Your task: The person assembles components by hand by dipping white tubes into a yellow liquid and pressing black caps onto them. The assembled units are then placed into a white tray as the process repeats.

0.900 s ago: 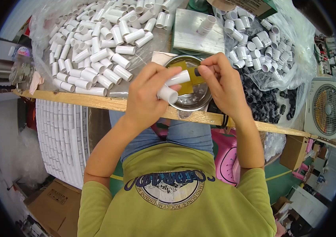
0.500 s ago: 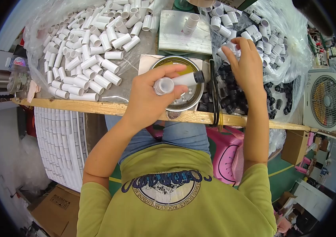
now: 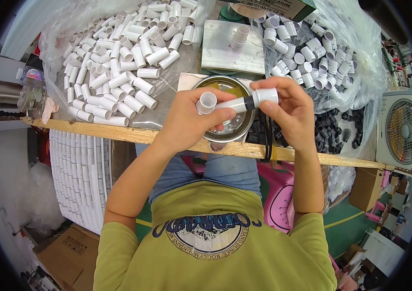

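My left hand (image 3: 192, 121) grips a white plastic tube (image 3: 215, 104) with a black ring (image 3: 249, 102) on its far end, held level over a steel bowl (image 3: 235, 130). My right hand (image 3: 286, 109) holds a short white cap (image 3: 266, 96) right against that black ring. Both hands meet above the bowl, which holds yellow liquid at its far side.
A heap of long white tubes (image 3: 118, 63) lies on plastic at the left. Short white caps (image 3: 308, 48) and black rings (image 3: 334, 133) fill bags at the right. A metal block (image 3: 220, 51) sits behind the bowl. A wooden table edge (image 3: 118, 132), a fan (image 3: 401, 130) and a flask (image 3: 2, 93) are nearby.
My right hand left the tube, reached into the pile at the right, and came back with a white cap to the tube's black end. The left hand kept hold of the tube.
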### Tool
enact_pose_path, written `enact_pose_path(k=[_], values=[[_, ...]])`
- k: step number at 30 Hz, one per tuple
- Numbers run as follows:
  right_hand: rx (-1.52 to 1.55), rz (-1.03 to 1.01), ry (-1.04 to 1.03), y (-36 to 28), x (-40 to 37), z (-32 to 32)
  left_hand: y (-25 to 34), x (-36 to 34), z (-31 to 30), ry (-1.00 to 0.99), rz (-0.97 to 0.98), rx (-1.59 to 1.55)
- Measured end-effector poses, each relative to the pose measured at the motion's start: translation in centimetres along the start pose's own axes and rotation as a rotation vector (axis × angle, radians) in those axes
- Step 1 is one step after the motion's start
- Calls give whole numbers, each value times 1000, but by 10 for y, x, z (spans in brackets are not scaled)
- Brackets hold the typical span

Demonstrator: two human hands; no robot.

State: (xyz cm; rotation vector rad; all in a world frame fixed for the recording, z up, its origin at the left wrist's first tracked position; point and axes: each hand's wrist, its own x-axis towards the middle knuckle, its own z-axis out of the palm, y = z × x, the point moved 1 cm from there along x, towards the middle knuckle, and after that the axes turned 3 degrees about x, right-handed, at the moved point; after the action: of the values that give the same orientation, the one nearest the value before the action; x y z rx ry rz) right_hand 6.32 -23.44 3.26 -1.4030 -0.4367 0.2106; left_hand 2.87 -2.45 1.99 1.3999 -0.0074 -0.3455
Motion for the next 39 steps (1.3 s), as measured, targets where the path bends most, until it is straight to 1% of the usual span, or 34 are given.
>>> enact_pose_path(k=[2, 3, 4, 6, 8, 10, 12, 13, 16, 19, 22, 23, 26, 28, 30, 31, 34, 35, 36, 38, 39], values=[[-92, 55, -106, -7, 0, -9, 1, -1, -4, -34, -59, -22], [-187, 49, -113, -10, 1, -12, 1, -1, -6, -51, -97, -51], [-398, 23, -206, -14, 4, -17, 2, -1, -7, -74, -119, -20], [-578, -141, -344, -19, 6, -10, 5, 4, -3, -150, -137, 45], [-695, -161, -350, -23, 8, -4, 10, 6, -2, -89, -134, 94], [-886, -532, -284, -13, 13, -5, 13, 9, -1, -47, -102, 111], [-954, -474, -133, -18, 20, -10, 25, 14, 1, -109, 3, 3], [-970, -446, -62, -18, 25, -10, 26, 21, -6, -72, 40, 39], [-927, -210, 231, 3, 54, -14, 17, 71, -16, 328, 568, 550], [-1064, -162, 145, 25, 85, -6, 20, 112, -19, 221, 564, 771], [-1028, -217, 121, 34, 94, -3, 19, 123, -30, 274, 404, 753], [-984, -305, 93, 40, 91, -10, 17, 118, -35, 265, 434, 665], [-1020, -123, 30, 4, 55, -11, 30, 73, -43, 15, 137, 303], [-624, 162, -132, -28, 33, 2, 41, 36, -35, -310, -19, 0], [-245, 62, -329, -32, 12, 18, 36, 14, -29, -509, -128, -121], [-19, 21, -387, -20, 3, 27, 35, 5, -19, -493, -96, -135], [-372, -42, -144, -14, -9, 32, 22, -8, -14, -215, 80, 181], [-379, 30, -66, -12, -12, 35, 26, -16, -2, -5, 168, 508], [-335, 22, 15, -3, -15, 39, 23, -19, 5, 40, 303, 649], [-292, 96, 39, -9, -18, 41, 14, -24, 11, 122, 583, 948], [-269, 84, 24, -5, -21, 40, 14, -28, 12, 105, 441, 766]])
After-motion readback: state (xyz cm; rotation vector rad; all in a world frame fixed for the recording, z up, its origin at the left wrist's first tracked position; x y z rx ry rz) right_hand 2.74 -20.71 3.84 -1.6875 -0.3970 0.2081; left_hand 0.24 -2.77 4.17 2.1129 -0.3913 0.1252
